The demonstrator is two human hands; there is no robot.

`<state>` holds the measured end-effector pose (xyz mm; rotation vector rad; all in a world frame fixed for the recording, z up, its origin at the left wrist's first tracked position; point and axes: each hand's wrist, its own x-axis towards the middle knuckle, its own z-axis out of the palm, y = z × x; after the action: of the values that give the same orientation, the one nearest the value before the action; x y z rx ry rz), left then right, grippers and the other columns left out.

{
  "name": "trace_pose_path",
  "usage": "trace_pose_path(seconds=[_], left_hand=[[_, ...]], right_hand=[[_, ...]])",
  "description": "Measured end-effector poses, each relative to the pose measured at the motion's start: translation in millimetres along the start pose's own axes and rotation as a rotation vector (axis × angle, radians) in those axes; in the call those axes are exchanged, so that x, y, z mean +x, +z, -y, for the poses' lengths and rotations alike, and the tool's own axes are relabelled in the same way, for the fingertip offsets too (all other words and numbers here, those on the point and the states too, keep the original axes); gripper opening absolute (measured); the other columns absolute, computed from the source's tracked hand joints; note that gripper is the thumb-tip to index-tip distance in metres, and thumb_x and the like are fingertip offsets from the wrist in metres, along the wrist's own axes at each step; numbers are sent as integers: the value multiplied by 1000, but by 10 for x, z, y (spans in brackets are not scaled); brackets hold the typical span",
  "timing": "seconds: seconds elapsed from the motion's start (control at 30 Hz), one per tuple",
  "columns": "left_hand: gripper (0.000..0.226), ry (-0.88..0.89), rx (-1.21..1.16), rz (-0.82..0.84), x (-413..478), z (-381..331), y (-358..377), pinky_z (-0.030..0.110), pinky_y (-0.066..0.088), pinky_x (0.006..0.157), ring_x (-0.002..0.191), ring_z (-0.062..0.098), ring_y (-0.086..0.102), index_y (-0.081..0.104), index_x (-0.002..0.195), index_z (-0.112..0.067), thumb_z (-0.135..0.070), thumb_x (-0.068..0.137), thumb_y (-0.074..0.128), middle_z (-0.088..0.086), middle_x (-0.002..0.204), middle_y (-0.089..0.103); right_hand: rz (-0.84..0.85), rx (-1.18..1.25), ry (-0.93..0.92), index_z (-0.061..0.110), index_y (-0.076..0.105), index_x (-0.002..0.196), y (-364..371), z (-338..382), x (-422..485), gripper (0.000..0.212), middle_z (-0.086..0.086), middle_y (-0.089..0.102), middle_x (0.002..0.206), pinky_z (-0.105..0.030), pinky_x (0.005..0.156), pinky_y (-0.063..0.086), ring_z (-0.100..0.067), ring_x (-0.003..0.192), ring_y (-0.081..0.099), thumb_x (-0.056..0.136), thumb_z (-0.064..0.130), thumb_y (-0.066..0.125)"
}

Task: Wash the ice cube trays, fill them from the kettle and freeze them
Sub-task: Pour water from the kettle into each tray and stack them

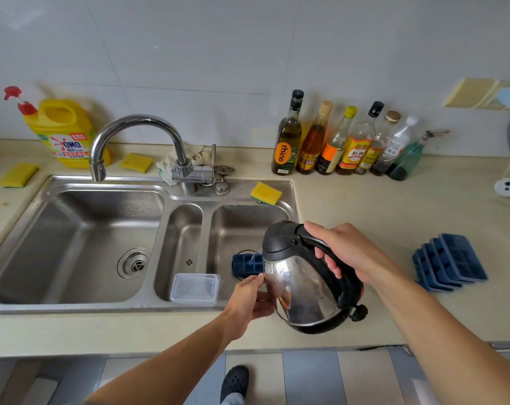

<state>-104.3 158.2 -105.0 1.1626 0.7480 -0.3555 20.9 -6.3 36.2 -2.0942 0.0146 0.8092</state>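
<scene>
My right hand grips the black handle of a steel kettle, which is tilted with its spout down and to the left over the right basin of the sink. Under the spout a blue ice cube tray shows, its right part hidden by the kettle. A thin trickle of water falls onto it. My left hand is at the tray's near end, fingers curled and pinching it beside the kettle's steel wall. Several more blue ice cube trays are stacked on the counter at the right.
A clear plastic container lies in the narrow middle basin. The faucet arches over the large left basin. Yellow sponges, a yellow detergent jug and a row of bottles line the back. A socket lies far right.
</scene>
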Motion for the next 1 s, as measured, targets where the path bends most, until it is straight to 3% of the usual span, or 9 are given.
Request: trace_pose_path(seconds=[0.23, 0.4, 0.67, 1.0], left_hand=[[35, 12, 4, -3, 20, 9, 29, 41, 62, 83, 85, 29, 72, 75, 97, -16, -30, 107, 45, 17, 94, 77], [30, 2, -8, -9, 28, -3, 67, 37, 63, 78, 89, 31, 74, 70, 108, -14, -31, 107, 46, 16, 93, 77], [29, -10, -26, 16, 15, -32, 133, 34, 61, 72, 84, 29, 75, 71, 108, -15, -32, 106, 47, 15, 90, 78], [26, -10, -29, 31, 28, -53, 150, 34, 61, 71, 86, 31, 75, 66, 111, -16, -32, 107, 47, 15, 91, 78]], right_hand=[[-6, -1, 0, 10, 65, 63, -43, -15, -19, 61, -8, 52, 49, -25, 43, 42, -21, 39, 45, 89, 65, 62], [-12, 5, 4, 11, 65, 62, -81, -24, -41, 61, -7, 52, 49, -24, 43, 42, -20, 40, 46, 88, 66, 62], [-24, -2, 0, 10, 65, 64, -141, -19, -82, 61, -7, 53, 49, -24, 43, 42, -19, 39, 46, 90, 64, 61], [-35, 6, 9, 11, 65, 63, -176, -24, -97, 61, -6, 53, 49, -23, 43, 43, -19, 39, 47, 90, 65, 61]])
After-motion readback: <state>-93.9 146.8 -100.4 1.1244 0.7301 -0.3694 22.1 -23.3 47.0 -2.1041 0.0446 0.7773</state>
